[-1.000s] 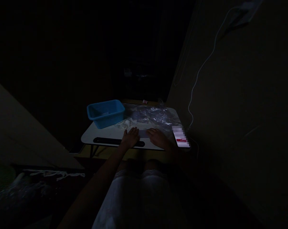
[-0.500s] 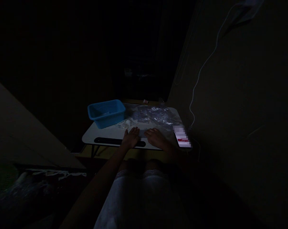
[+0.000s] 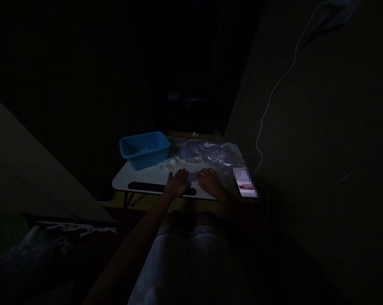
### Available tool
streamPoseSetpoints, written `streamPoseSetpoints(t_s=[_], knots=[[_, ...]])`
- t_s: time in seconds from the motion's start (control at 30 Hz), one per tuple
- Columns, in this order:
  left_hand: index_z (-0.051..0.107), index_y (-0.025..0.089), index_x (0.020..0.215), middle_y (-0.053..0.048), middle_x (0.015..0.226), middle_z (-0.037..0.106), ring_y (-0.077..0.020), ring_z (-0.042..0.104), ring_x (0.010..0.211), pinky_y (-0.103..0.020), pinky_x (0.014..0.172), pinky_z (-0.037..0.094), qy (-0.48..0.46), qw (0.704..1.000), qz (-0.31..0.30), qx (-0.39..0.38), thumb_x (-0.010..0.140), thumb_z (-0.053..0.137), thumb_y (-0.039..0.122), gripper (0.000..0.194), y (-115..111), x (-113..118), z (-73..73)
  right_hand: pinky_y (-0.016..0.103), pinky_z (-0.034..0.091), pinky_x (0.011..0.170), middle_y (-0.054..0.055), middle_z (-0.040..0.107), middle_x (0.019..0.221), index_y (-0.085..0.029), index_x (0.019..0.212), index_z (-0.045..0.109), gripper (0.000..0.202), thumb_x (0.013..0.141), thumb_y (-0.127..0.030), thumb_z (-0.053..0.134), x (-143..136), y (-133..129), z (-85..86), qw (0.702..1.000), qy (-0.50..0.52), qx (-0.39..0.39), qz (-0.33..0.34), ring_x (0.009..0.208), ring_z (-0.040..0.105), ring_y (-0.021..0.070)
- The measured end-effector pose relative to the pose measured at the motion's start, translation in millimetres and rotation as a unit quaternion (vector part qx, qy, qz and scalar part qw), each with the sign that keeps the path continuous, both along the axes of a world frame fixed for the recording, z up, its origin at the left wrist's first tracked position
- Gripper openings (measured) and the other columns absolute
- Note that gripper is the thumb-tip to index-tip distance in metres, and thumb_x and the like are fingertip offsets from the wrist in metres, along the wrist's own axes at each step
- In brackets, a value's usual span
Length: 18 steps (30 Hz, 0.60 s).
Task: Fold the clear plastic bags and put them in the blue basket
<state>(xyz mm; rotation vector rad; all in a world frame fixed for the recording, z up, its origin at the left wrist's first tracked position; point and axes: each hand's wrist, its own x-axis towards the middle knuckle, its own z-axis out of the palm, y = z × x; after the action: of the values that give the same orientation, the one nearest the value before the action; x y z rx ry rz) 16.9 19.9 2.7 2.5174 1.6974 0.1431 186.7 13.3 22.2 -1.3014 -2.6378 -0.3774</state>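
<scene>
Two hands work at the near side of one white bench [image 3: 123, 180]. The left hand [image 3: 177, 183] lies palm down, fingers extended, apparently gripping nothing; the right hand [image 3: 209, 183] is curled, its hold impossible to tell. Between them lies one pale translucent sheet [image 3: 192, 176], probably being steadied or smoothed; further handling calls for light fingertip pressure. To the right: one lit phone [image 3: 246, 186]. Beyond: one blue basin [image 3: 149, 159] and crumpled clear plastic [image 3: 215, 154], its pieces uncountable.
</scene>
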Motion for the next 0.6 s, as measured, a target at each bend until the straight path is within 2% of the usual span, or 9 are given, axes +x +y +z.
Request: streamPoseSetpoints(t_s=[0.17, 0.23, 0.3, 0.4, 0.47, 0.53, 0.6], knots=[[0.034, 0.018, 0.129, -0.008, 0.138, 0.030, -0.0245, 0.024, 0.128, -0.052, 0.101, 0.014, -0.076, 0.997, 0.006, 0.011, 0.077, 0.043, 0.042, 0.058, 2, -3, -1.4, 0.032, 0.031, 0.080, 0.006, 0.063, 0.088, -0.016, 0.081, 0.062, 0.015, 0.076, -0.013, 0.048, 0, 6, 5.0, 0.996, 0.085, -0.012, -0.009, 0.091, 0.050, 0.0187], [0.040, 0.019, 0.125, -0.009, 0.133, 0.039, -0.0245, 0.032, 0.123, -0.049, 0.101, 0.018, -0.149, 0.988, 0.013, 0.027, 0.074, 0.049, 0.037, 0.055, 5, -7, -3.7, 0.031, 0.032, 0.081, 0.005, 0.064, 0.087, -0.017, 0.079, 0.063, 0.016, 0.074, -0.012, 0.048, 1, 9, 5.9, 0.990, 0.138, -0.026, -0.015, 0.090, 0.052, 0.0178], [0.049, 0.018, 0.118, -0.009, 0.125, 0.049, -0.0237, 0.042, 0.116, -0.042, 0.098, 0.027, -0.253, 0.967, 0.014, 0.030, 0.070, 0.054, 0.034, 0.050, 10, -12, -6.9, 0.031, 0.033, 0.082, 0.004, 0.065, 0.084, -0.017, 0.077, 0.063, 0.017, 0.071, -0.011, 0.049, 2, 12, 5.2, 0.979, 0.198, -0.048, -0.028, 0.088, 0.054, 0.0172], [0.056, 0.015, 0.109, -0.010, 0.113, 0.058, -0.0226, 0.053, 0.103, -0.035, 0.087, 0.039, -0.444, 0.896, 0.004, -0.018, 0.064, 0.060, 0.036, 0.050, 15, -20, -12.1, 0.028, 0.040, 0.075, 0.003, 0.066, 0.079, -0.017, 0.074, 0.063, 0.016, 0.067, -0.011, 0.051, 2, 18, 2.1, 0.944, 0.304, -0.120, -0.056, 0.078, 0.058, 0.0158], [0.060, 0.014, 0.101, -0.009, 0.100, 0.064, -0.0210, 0.058, 0.090, -0.031, 0.077, 0.044, -0.541, 0.838, 0.015, -0.070, 0.058, 0.064, 0.040, 0.051, 17, -24, -15.0, 0.025, 0.043, 0.067, 0.002, 0.065, 0.073, -0.017, 0.073, 0.063, 0.017, 0.065, -0.010, 0.051, 0, 22, 0.2, 0.903, 0.381, -0.183, -0.075, 0.070, 0.059, 0.0143], [0.064, 0.013, 0.085, -0.005, 0.078, 0.067, -0.0173, 0.059, 0.071, -0.028, 0.065, 0.045, -0.592, 0.796, 0.046, -0.119, 0.051, 0.068, 0.042, 0.045, 17, -26, -16.7, 0.023, 0.043, 0.060, 0.000, 0.063, 0.067, -0.017, 0.070, 0.062, 0.016, 0.063, -0.009, 0.050, -4, 27, -0.1, 0.855, 0.455, -0.235, -0.083, 0.063, 0.058, 0.0131], [0.064, 0.012, 0.070, -0.001, 0.060, 0.063, -0.0122, 0.054, 0.055, -0.023, 0.053, 0.041, -0.620, 0.767, 0.080, -0.141, 0.047, 0.070, 0.042, 0.037, 15, -26, -16.8, 0.022, 0.043, 0.057, -0.001, 0.062, 0.064, -0.016, 0.068, 0.061, 0.014, 0.062, -0.009, 0.050, -8, 29, 0.9, 0.805, 0.523, -0.266, -0.083, 0.060, 0.057, 0.0120]])
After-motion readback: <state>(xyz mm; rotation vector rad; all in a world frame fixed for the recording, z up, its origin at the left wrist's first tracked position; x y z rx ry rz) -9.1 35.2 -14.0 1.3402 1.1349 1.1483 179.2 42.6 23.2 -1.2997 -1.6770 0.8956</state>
